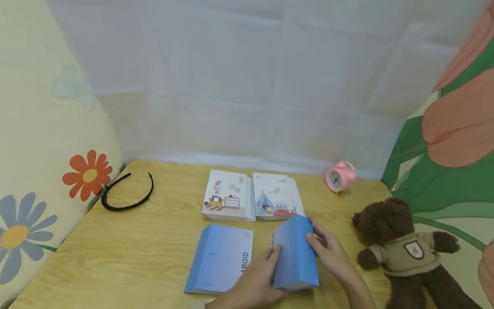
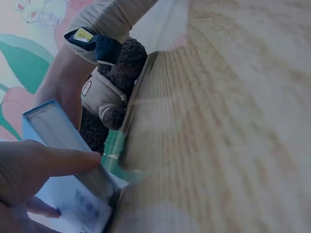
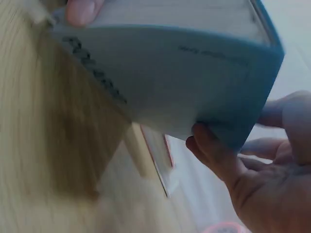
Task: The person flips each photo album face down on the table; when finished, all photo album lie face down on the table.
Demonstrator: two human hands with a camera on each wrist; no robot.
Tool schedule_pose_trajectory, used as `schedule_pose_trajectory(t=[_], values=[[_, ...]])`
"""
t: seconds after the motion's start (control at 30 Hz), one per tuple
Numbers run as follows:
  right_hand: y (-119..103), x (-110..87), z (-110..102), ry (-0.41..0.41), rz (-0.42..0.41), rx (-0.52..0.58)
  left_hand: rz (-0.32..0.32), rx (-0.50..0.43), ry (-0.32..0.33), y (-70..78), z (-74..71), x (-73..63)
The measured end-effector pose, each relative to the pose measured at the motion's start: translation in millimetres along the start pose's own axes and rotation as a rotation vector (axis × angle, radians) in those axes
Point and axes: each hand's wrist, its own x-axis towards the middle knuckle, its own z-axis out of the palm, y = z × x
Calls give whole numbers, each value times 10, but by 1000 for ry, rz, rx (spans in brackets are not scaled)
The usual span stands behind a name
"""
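Observation:
Both hands hold a thick blue book upright at a tilt over the near right part of the table, its spine turned to the right. My left hand grips the cover and lower edge, thumb on the front. At the spine and upper edge, my right hand pinches the same book. The right wrist view shows the right thumb pressed on the printed cover, the other fingers around the spine side. A matching blue book lies flat to the left, partly covered by my left forearm and hand.
Behind the blue books lie two white illustrated books side by side. A pink alarm clock stands at the back right, a brown teddy bear lies at the right edge, and a black headband is at the far left.

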Motion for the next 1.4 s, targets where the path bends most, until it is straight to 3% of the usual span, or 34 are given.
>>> schedule_pose_trajectory(t=[0.2,0.3,0.4,0.6,0.77,0.9,1.0,1.13,1.27,1.4], values=[[86,4,-38,70,57,-261,28,173,88,5,63,12],[170,-6,-57,80,88,-443,28,244,57,2,99,55],[272,-13,-67,70,60,-546,26,284,13,-10,121,96],[357,-23,-91,75,-8,-583,28,246,-13,-19,125,115],[179,-47,-74,72,-4,-708,22,237,-34,-11,21,65],[-82,-38,75,85,-82,-818,37,247,40,-76,-258,-68],[-239,65,304,74,-194,-807,17,219,134,-187,-566,-249],[-319,279,658,-35,-261,-754,-57,158,203,-441,-855,-530],[-292,459,970,-177,-250,-720,-174,101,192,-707,-925,-765],[-236,513,1171,-207,-215,-771,-230,72,182,-863,-857,-899]])
